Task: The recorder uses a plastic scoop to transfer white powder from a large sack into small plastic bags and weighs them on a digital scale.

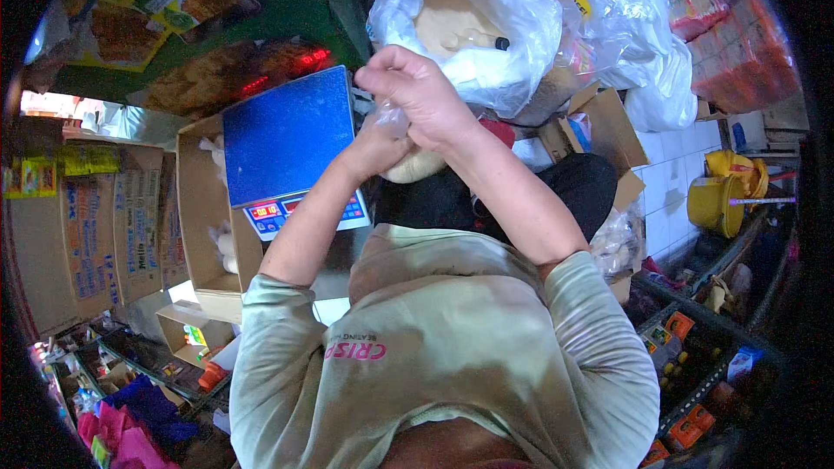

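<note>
A clear plastic bag (414, 168) with pale, cream-white contents hangs in front of my lap, partly hidden by my hands and forearms. My left hand (380, 141) is closed around the bag's gathered neck. Just above it, my right hand (415, 91) is curled with thumb and fingers together at the top of the neck; the plastic between its fingers is mostly hidden. Beyond my hands stands a large sack lined with white plastic (521, 61), open at the top. On the pale granular stuff (447, 13) inside lies a clear bottle with a black cap (473, 40).
Left of my hands is a digital scale (291, 135) with a blue plate and red display. A cardboard box (201, 208) holding filled bags sits beside it. To the right are an open carton (608, 122), filled clear bags (615, 243) and a yellow bucket (717, 206).
</note>
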Tool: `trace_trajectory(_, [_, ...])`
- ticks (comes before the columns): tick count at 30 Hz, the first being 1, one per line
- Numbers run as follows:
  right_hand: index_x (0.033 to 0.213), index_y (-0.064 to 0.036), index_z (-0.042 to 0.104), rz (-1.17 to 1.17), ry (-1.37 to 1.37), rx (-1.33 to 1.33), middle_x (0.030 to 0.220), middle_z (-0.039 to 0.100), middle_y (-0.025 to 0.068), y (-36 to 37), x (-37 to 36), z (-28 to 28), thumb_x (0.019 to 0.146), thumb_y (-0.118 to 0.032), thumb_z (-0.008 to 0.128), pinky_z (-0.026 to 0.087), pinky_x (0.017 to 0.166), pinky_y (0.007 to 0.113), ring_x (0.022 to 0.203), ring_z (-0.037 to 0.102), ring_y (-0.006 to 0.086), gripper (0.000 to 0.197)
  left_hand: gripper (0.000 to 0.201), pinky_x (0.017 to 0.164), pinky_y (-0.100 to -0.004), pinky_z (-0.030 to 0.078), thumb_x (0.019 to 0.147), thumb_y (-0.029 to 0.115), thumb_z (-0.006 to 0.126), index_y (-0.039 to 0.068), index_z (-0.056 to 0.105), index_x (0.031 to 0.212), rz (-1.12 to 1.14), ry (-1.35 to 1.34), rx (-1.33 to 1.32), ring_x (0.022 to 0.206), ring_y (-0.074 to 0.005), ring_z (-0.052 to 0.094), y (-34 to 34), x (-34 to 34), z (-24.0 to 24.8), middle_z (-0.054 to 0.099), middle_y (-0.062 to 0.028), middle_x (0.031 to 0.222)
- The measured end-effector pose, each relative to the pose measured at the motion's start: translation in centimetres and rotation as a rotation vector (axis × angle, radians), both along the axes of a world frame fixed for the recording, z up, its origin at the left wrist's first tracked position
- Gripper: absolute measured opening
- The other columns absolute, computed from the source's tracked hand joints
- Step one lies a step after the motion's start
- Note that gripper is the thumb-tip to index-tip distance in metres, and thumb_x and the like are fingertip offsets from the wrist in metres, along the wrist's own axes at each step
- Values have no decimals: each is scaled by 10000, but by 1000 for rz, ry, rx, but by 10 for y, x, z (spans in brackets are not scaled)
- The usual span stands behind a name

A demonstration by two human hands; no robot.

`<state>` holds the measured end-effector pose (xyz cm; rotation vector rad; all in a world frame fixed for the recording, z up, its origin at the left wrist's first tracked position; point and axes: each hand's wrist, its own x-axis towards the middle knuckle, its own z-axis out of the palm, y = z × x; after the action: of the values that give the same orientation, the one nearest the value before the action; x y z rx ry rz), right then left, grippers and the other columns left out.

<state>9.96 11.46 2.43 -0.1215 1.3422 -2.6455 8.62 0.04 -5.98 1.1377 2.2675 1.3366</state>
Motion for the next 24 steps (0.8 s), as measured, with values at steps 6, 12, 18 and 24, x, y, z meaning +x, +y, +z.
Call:
trace_trajectory(6, [908, -99, 525, -175, -100, -305, 668, 478, -28, 39, -26, -37, 796, -139, 630, 385, 545, 220, 582, 444, 72, 159, 270, 854, -322, 417, 869, 225, 494, 34, 570, 1044, 16, -128, -106, 944, -226, 571, 8, -3, 23, 613, -141, 965])
trace_trajectory(12, [1205, -54, 420, -82, 299, -32, 1061, 501, 75, 90, -2, -16, 731, -249, 672, 368, 894, 328, 1006, 483, 176, 572, 245, 809, -337, 444, 843, 184, 494, 32, 587, 1011, 152, -255, 50, 942, -288, 581, 8, -7, 13, 605, -161, 982])
trace_trajectory(18, [967, 9, 588, -23, 275, 700, 933, 583, 88, 43, 12, -43, 782, -165, 597, 420, 799, 281, 872, 553, 178, 254, 282, 818, -359, 434, 777, 221, 538, 25, 586, 975, 197, 8, 10, 945, -286, 579, 24, -2, -13, 607, -180, 946])
trace_trajectory(24, [842, 9, 602, -259, 493, 958, 735, 568, 136, 34, 24, -25, 816, -139, 541, 442, 639, 309, 700, 578, 247, 163, 575, 963, -357, 333, 711, 234, 675, 22, 453, 1197, -174, -192, -78, 1123, -264, 452, 7, -4, 27, 475, -142, 1216])
